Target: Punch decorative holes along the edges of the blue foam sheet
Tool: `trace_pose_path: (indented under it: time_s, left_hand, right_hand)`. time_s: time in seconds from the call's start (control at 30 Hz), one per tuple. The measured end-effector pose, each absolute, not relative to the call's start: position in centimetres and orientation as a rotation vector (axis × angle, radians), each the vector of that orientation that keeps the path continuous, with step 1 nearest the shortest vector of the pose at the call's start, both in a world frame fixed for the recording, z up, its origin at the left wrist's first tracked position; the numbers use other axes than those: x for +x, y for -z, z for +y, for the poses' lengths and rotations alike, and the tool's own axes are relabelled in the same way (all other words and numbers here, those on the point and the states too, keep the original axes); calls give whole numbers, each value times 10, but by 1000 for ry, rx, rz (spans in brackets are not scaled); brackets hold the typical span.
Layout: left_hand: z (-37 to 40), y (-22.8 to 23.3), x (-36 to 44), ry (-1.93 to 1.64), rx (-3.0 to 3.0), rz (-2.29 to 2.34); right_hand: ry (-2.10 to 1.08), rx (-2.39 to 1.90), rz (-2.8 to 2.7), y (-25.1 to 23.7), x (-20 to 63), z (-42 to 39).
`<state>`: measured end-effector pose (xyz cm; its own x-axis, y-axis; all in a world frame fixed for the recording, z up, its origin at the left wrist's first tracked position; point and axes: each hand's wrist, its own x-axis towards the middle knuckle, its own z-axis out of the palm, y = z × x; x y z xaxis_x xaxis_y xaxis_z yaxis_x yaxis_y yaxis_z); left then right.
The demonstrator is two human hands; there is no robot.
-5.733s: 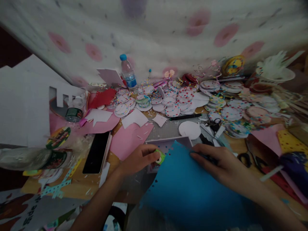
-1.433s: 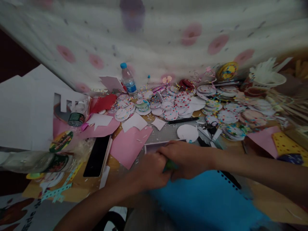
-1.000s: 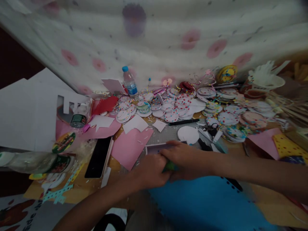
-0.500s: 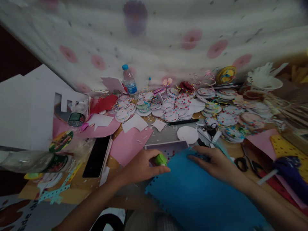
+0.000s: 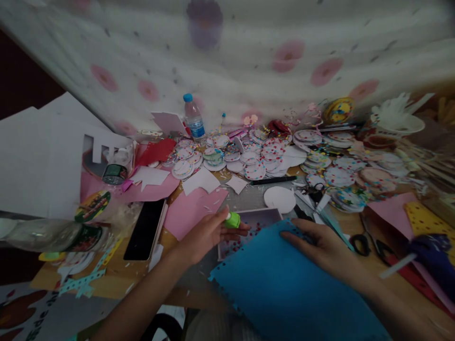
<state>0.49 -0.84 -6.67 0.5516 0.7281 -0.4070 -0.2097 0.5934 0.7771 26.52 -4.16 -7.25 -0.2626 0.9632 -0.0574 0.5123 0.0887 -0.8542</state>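
In my left hand [image 5: 209, 232] is a small green craft punch [image 5: 233, 219], held between the thumb and the outstretched fingers, above a shallow tray [image 5: 259, 216] with red and blue paper bits in it. A large blue sheet [image 5: 277, 279] with small punched notches along its edge slants across the table front. My right hand [image 5: 314, 237] pinches the sheet near its upper corner, thumb on top; the fingers beneath are partly hidden. The punch is apart from the sheet. A white paper disc [image 5: 279, 199] lies just behind the tray.
Stacks of decorated paper discs [image 5: 249, 156] fill the table's back. On the left are a phone [image 5: 145, 230], pink paper [image 5: 194, 210] and a lying plastic bottle [image 5: 46, 235]. Scissors [image 5: 362, 244] lie at right; a water bottle [image 5: 194, 118] stands at the back.
My left hand has turned palm-up and moved slightly left, carrying the punch away from the blue sheet. The sheet's left corner has shifted a little left. More of the tray shows.
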Motion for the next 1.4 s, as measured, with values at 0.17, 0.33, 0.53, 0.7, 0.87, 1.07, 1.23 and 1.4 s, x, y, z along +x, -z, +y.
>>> trace_pose_path:
  time_s: [0.17,0.33,0.53,0.7,0.87,1.07,1.23,1.4]
  left_hand:
    - [-2,69,6,-521,520,715]
    - [-2,67,7,-499,559,750]
    - [-6,58,17,-532,802,939]
    - [-5,60,20,-507,771,915]
    - [-4,64,16,-513,768,888]
    - [-4,64,17,-537,744,884]
    - [-4,57,4,-571,824,851]
    - [-5,49,-25,-647,972,951]
  right_hand:
    - [-1032,-1425,-1871,70,256,-45]
    - [-1069,-1414,-1898,78,248,-47]
    - [-1035,-1165,-2058,69,241,-53]
    - [-1123,-960,-2203,61,238,-52]
    - [-1130,-978,-2220,61,239,-52]
    - [-1069,-983,-2172,60,237,-49]
    - [-935,-1295,-1912,68,247,-45]
    - [-877,-1513,-1506,71,254,-41]
